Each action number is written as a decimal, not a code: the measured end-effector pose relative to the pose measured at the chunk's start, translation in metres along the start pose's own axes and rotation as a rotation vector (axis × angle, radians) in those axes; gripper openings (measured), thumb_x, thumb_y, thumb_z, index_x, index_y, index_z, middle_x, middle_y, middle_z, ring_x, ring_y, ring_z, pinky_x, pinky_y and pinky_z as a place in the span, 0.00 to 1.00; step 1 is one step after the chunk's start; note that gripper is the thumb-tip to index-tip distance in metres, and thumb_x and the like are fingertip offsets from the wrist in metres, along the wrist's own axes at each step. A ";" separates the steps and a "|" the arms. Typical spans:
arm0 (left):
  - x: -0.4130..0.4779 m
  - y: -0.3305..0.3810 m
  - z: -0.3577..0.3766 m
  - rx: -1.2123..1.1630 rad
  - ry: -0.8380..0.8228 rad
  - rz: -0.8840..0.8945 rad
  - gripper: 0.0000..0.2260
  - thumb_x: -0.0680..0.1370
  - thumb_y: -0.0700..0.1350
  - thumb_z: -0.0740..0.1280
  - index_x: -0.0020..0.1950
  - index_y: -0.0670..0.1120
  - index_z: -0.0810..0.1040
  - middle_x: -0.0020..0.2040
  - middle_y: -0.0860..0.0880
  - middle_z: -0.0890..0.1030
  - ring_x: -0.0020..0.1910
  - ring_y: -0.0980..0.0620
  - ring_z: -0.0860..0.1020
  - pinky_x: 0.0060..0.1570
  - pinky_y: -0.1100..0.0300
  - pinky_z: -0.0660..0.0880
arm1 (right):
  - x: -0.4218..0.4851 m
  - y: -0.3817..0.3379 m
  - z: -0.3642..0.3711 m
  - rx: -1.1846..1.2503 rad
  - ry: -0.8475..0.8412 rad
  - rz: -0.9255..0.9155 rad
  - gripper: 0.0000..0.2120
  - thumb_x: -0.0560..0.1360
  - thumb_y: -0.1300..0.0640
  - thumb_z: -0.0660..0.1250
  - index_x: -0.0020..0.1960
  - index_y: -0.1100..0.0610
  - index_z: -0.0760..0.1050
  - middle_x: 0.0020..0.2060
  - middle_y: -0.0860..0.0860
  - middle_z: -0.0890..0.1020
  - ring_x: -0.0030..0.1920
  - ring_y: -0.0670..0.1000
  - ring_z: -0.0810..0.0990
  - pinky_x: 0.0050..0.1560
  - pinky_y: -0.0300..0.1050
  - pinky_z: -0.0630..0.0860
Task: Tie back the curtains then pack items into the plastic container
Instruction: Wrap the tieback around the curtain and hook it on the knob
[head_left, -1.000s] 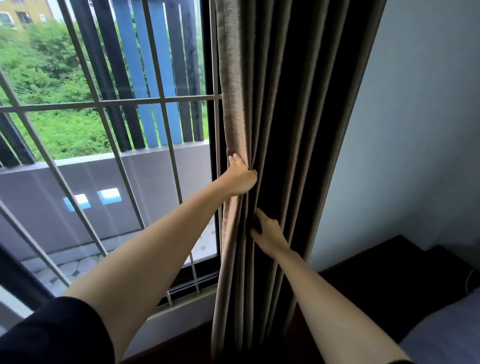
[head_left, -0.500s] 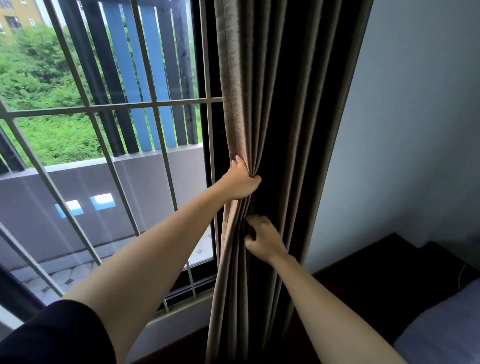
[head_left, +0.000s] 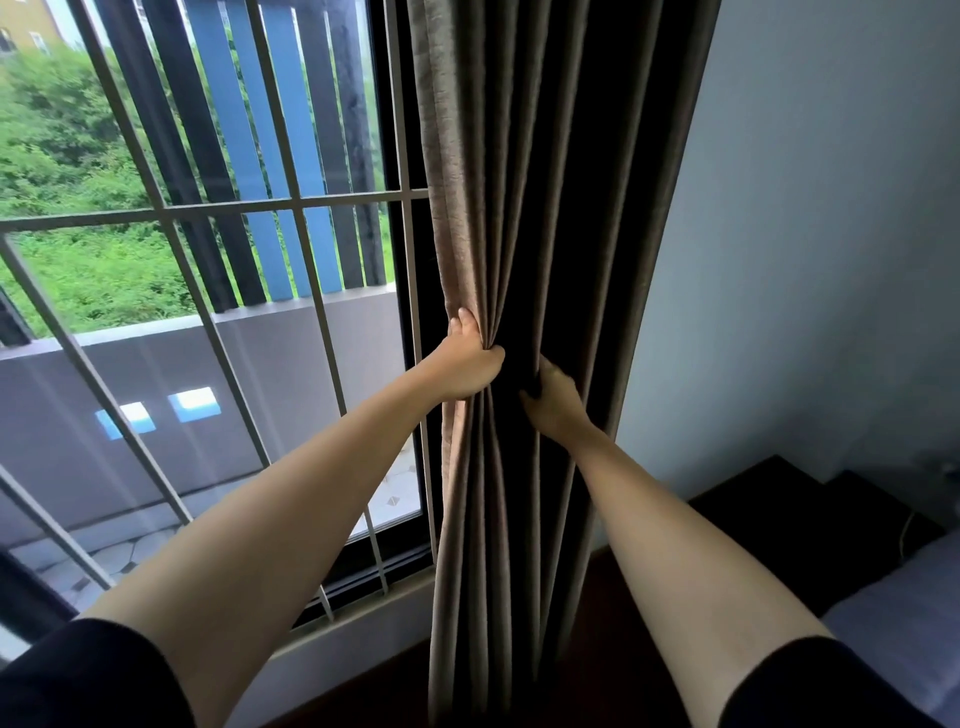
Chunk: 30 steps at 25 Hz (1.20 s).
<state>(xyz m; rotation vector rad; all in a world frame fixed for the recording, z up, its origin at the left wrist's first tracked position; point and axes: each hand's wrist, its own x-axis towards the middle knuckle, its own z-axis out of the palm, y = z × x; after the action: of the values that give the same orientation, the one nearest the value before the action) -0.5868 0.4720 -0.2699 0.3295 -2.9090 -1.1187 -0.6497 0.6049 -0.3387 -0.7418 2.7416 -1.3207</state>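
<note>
Against the wall beside the window (head_left: 208, 291), the curtain (head_left: 540, 208) hangs gathered into a narrow bunch, pinched at its waist by both hands. At nine o'clock of the bunch the left hand (head_left: 470, 364) has its fingers clamped around the front folds. At three o'clock the right hand (head_left: 553, 397) presses in from the other side, fingers curled into the pleats, though how tightly I cannot tell. No tie-back cord or hook shows, nor does the plastic container. The risk, as I judge it: freeing one hand to reach for a tie would leave half the folds loose, and they could slide out and fan back toward the window. Pulling hard could also strain the hidden top fixings.
</note>
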 end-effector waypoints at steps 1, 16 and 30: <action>0.000 0.001 0.001 0.001 0.001 -0.003 0.35 0.78 0.49 0.54 0.76 0.45 0.33 0.78 0.42 0.46 0.75 0.41 0.55 0.72 0.51 0.60 | -0.007 0.005 0.007 0.069 -0.059 0.002 0.26 0.75 0.66 0.61 0.72 0.56 0.63 0.63 0.56 0.75 0.65 0.54 0.73 0.61 0.40 0.67; 0.024 0.008 0.011 0.002 0.078 0.045 0.31 0.73 0.53 0.62 0.73 0.46 0.59 0.68 0.40 0.70 0.57 0.43 0.75 0.49 0.56 0.75 | -0.027 0.025 0.015 -0.297 0.110 -0.224 0.29 0.68 0.69 0.63 0.68 0.56 0.69 0.67 0.59 0.71 0.67 0.61 0.69 0.68 0.57 0.66; 0.020 0.003 0.009 -0.007 0.097 0.033 0.29 0.77 0.48 0.56 0.77 0.46 0.50 0.74 0.40 0.62 0.51 0.50 0.75 0.43 0.64 0.70 | 0.002 0.019 0.000 0.023 -0.164 0.056 0.19 0.75 0.65 0.63 0.66 0.59 0.71 0.61 0.58 0.78 0.63 0.56 0.75 0.54 0.35 0.66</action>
<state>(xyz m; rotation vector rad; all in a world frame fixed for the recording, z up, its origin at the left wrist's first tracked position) -0.6076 0.4764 -0.2762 0.3251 -2.8149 -1.0771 -0.6593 0.6142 -0.3524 -0.7303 2.5955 -1.2203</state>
